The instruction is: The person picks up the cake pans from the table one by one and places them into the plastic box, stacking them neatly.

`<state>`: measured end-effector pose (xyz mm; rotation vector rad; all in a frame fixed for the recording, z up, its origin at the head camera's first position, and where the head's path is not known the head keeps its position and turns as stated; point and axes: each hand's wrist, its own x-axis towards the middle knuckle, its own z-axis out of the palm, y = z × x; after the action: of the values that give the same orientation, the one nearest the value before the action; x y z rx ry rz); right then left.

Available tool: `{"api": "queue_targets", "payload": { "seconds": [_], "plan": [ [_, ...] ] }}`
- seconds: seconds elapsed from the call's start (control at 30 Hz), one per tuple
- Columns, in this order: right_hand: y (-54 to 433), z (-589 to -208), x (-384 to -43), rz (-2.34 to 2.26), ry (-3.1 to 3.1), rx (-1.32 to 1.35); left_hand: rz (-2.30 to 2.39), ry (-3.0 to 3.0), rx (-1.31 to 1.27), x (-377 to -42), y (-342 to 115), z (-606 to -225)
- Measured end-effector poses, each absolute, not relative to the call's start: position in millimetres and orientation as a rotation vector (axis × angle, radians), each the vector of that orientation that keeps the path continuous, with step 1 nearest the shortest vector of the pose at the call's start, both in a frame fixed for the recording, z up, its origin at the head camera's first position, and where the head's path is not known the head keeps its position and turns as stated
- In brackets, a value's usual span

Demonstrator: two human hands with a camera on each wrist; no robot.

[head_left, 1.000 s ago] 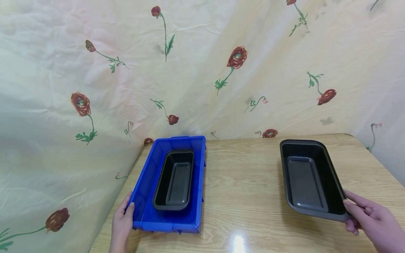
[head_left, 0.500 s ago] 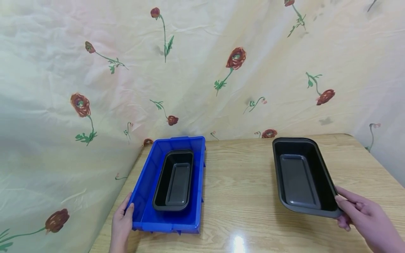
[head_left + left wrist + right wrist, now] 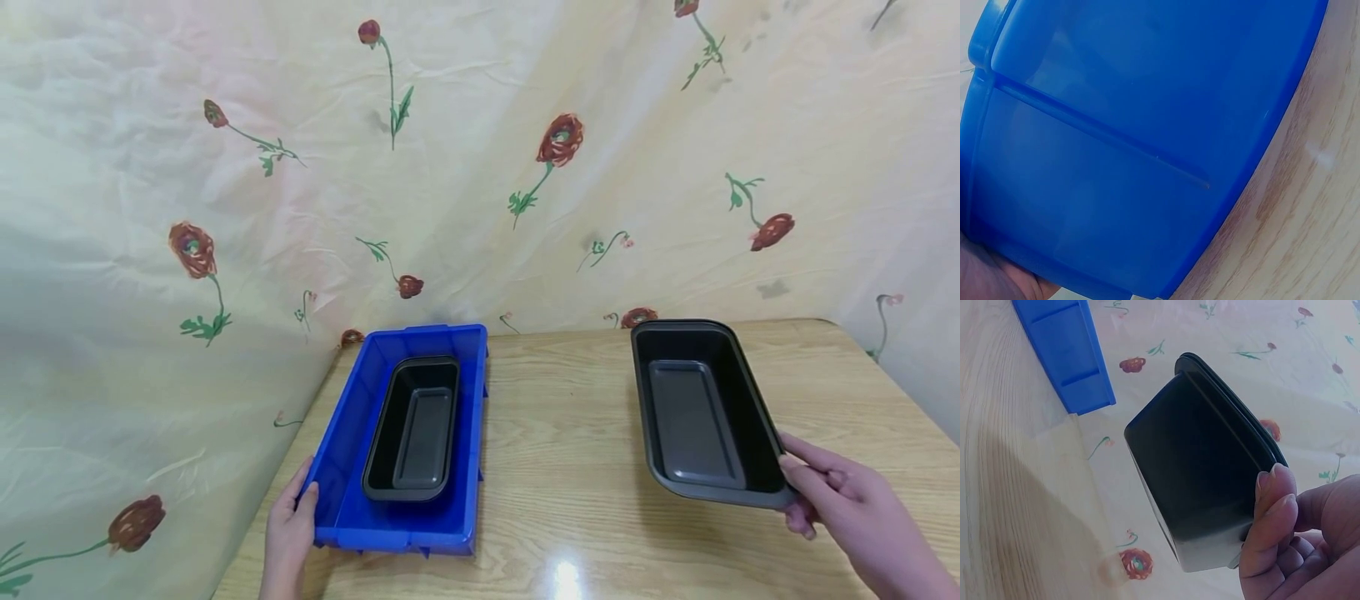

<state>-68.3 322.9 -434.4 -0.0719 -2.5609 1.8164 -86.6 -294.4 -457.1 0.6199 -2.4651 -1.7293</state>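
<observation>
On the left of the table stands a blue plastic bin (image 3: 351, 467) with a dark loaf pan (image 3: 426, 437) lying inside it. My left hand (image 3: 291, 521) grips the bin's near left corner, thumb over the rim; in the left wrist view the bin's outer wall (image 3: 1116, 150) fills most of the picture. Over the right side of the table, my right hand (image 3: 847, 500) pinches the near right corner of a second dark loaf pan (image 3: 693, 421). This pan is held above the tabletop, tilted with its inside facing me. The right wrist view shows its outer side (image 3: 1197, 462) and my curled fingers (image 3: 1275, 519).
The wooden table (image 3: 555, 467) runs between the bin and the held pan, with a light glare near its front. A flower-printed cloth (image 3: 465, 167) hangs behind the table and along its left side.
My right hand has carried the held loaf pan leftward and slightly up. The bin, the pan in it and my left hand have stayed in place.
</observation>
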Motion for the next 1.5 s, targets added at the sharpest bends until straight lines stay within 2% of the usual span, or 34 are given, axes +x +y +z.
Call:
{"api": "queue_targets", "payload": {
  "seconds": [0.23, 0.57, 0.9, 1.5],
  "plan": [
    [316, -431, -69, 1.828, -2.506, 0.014, -1.73, -2.461, 0.615, -86, -295, -457],
    [301, -421, -75, 1.838, -2.518, 0.004, -1.724, -2.455, 0.602, -86, -296, -458],
    [292, -421, -82, 1.981, -2.369, 0.165, -1.717, -2.449, 0.588, -85, -296, -458],
    [267, -415, -91, 1.993, -2.343, 0.23, -1.706, -2.457, 0.595, -85, -296, -457]
  ]
}}
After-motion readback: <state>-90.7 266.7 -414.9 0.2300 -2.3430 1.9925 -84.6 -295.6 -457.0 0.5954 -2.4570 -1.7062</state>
